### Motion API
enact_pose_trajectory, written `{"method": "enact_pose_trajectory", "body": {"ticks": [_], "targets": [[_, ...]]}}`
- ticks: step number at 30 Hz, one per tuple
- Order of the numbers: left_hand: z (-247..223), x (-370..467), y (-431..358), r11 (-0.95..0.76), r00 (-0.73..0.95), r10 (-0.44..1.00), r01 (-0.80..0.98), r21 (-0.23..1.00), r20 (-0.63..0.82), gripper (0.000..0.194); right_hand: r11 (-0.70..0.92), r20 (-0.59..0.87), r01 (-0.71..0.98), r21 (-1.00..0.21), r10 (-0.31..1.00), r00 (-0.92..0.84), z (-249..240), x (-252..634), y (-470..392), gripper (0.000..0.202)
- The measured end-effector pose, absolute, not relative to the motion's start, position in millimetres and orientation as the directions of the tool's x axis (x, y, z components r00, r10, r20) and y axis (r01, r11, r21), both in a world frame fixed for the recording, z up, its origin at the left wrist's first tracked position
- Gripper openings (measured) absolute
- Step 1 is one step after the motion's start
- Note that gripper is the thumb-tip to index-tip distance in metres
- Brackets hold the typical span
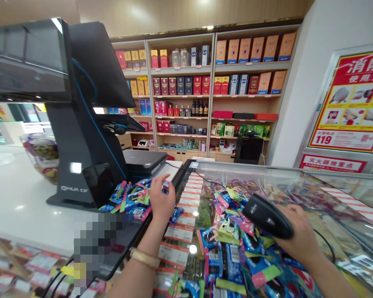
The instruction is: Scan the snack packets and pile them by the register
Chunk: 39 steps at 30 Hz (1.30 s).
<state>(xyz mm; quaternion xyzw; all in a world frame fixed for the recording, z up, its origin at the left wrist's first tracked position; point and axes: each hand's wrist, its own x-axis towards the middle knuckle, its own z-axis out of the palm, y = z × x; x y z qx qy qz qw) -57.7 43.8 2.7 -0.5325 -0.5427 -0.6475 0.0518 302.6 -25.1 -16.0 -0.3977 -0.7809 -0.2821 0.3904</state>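
Note:
My right hand [294,227] is closed around a black handheld barcode scanner [267,216], its head tilted up and left above a heap of small wrapped snack packets [228,258] on the glass counter. The packets are blue, pink and green. At the edge of another pile of the same packets [132,198], my left hand [162,198] is raised with curled fingers. A bit of a blue snack packet [165,187] shows between its fingers and thumb. Just below that hand lies a loose blue packet [176,214].
A black checkout terminal [83,124] with screens stands on the white counter [15,186] at left, beside a jar [43,153]. Price labels [186,207] line the glass counter [279,169]. The scanner's cord [326,244] trails right. Shelves of boxes [180,87] fill the back wall.

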Motion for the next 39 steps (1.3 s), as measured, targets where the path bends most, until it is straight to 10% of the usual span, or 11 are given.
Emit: {"method": "enact_pose_trajectory", "body": {"ticks": [4,7,12,26,32,39], "targets": [[15,-41,17,-0.418,0.218,0.908,0.399,0.816,0.359,0.016,0.506,0.844,0.856,0.106,0.409,-0.346,-15,304,-26,0.015],[25,-29,-14,-0.35,0.636,0.757,0.585,0.731,-0.147,0.027,0.517,0.835,0.853,0.075,0.435,-0.337,-14,302,-26,0.013],[25,-15,-59,-0.432,0.507,0.846,0.833,0.346,-0.165,0.038,0.524,0.813,0.851,0.028,0.483,-0.324,-13,298,-27,0.013],[25,-48,-104,-0.304,0.442,0.876,0.819,0.487,-0.196,0.037,0.524,0.815,0.852,0.01,0.489,-0.31,-11,295,-25,0.018],[41,-39,-53,-0.106,0.487,0.873,0.171,0.98,0.009,0.031,0.515,0.823,0.857,-0.029,0.499,-0.272,-13,293,-25,0.019],[30,11,3,0.241,0.3,0.95,-0.512,0.825,-0.091,0.03,0.53,0.813,0.846,-0.059,0.517,-0.268,-10,290,-26,0.014]]}}
